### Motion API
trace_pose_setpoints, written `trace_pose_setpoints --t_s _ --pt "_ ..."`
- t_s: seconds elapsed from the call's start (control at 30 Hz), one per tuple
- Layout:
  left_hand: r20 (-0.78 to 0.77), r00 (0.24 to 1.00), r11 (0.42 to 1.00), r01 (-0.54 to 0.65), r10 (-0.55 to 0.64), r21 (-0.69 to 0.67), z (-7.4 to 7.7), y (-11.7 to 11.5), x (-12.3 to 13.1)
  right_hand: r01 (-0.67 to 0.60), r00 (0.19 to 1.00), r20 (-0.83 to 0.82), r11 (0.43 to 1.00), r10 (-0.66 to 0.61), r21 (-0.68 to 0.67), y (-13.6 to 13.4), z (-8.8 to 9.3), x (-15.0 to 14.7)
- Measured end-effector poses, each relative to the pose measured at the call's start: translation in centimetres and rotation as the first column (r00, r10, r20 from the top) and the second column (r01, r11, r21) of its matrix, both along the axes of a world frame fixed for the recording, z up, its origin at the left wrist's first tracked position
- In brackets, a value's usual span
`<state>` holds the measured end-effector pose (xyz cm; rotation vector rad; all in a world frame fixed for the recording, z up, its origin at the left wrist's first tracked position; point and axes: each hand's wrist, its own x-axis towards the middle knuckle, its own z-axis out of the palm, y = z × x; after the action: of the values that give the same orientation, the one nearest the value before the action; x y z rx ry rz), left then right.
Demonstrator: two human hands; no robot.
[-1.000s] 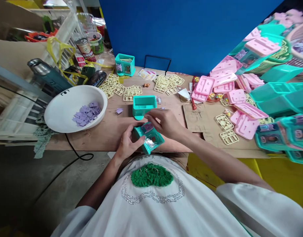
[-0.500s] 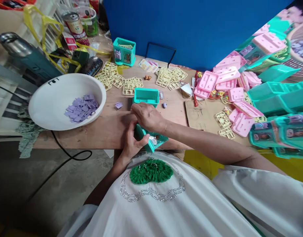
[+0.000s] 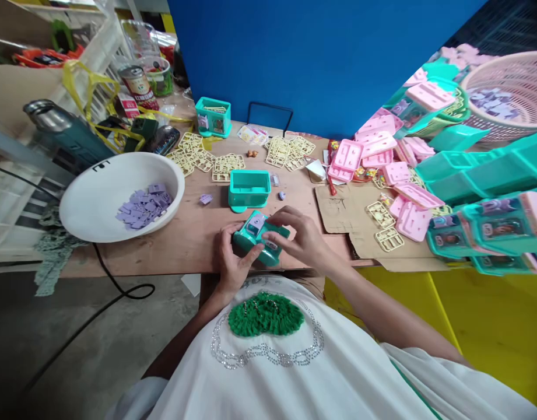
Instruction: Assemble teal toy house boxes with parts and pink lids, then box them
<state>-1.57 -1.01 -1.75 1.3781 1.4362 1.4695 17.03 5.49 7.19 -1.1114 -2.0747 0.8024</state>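
My left hand (image 3: 234, 256) is wrapped round the left side of a small teal plastic box (image 3: 274, 252), tilted at the table's front edge. A lilac piece (image 3: 255, 223) sits on the box's upper-left face. My right hand (image 3: 305, 236) grips the box from the right, with bent fingers over its upper side and thumb on its front; the fingers partly cover it. Just behind stands a second teal box (image 3: 249, 201), open at the top. Beside that one lie a loose lilac piece (image 3: 206, 199), a small lilac part (image 3: 281, 196) and a clear part (image 3: 274, 179).
A white bowl (image 3: 82, 201) of lilac pieces stands left. Cream part frames (image 3: 228, 167) and another teal box (image 3: 213, 116) lie toward the blue panel (image 3: 320, 64). Pink trays (image 3: 412, 221), cardboard (image 3: 338, 210) and stacked teal boxes (image 3: 469, 175) crowd the right.
My right hand has moved right, off the top of the held box, to its right side. The lilac piece on the box now shows. The view has shifted slightly.
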Motion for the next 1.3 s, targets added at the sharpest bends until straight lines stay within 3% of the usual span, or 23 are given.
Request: trace_pose_setpoints --t_s 0.13,0.23,0.3,0.4,0.8,1.0,1.1,1.3 --pt "-0.040 0.998 0.999 0.038 -0.038 -0.001 0.5 0.5 -0.5 0.028 0.997 0.069 0.998 -0.031 0.052 -0.9 -0.3 -0.6" --pt "-0.095 0.972 0.976 0.214 -0.216 -0.029 0.9 1.8 -1.8 0.019 0.993 0.117 0.999 -0.024 0.046 -0.3 -0.4 -1.1" --pt "-0.072 0.926 0.929 0.368 -0.371 -0.051 0.9 2.8 -2.6 0.011 0.988 0.153 0.998 -0.020 0.060 0.0 -0.4 -1.4" --pt "-0.050 0.886 0.887 0.457 -0.460 -0.058 0.8 3.9 -3.2 0.009 0.984 0.177 0.996 -0.024 0.089 0.2 -0.5 -1.8" --pt "-0.086 0.929 0.932 0.362 -0.359 0.015 0.8 3.3 -1.9 -0.065 0.997 -0.042 0.988 0.072 0.137 0.9 -2.3 -2.3" --pt "-0.135 0.929 0.939 0.344 -0.343 -0.017 0.9 3.1 -1.8 -0.165 0.986 0.018 0.984 0.166 -0.065 1.8 -0.6 -1.7" --pt "-0.157 0.933 0.946 0.323 -0.323 -0.023 0.8 2.8 -1.7 -0.148 0.989 -0.027 0.981 0.146 -0.124 1.9 -0.3 -1.7" --pt "-0.198 0.953 0.973 0.230 -0.229 -0.019 0.5 2.4 -1.1 -0.118 0.922 -0.387 0.938 -0.019 -0.327 1.9 -0.5 -2.1"
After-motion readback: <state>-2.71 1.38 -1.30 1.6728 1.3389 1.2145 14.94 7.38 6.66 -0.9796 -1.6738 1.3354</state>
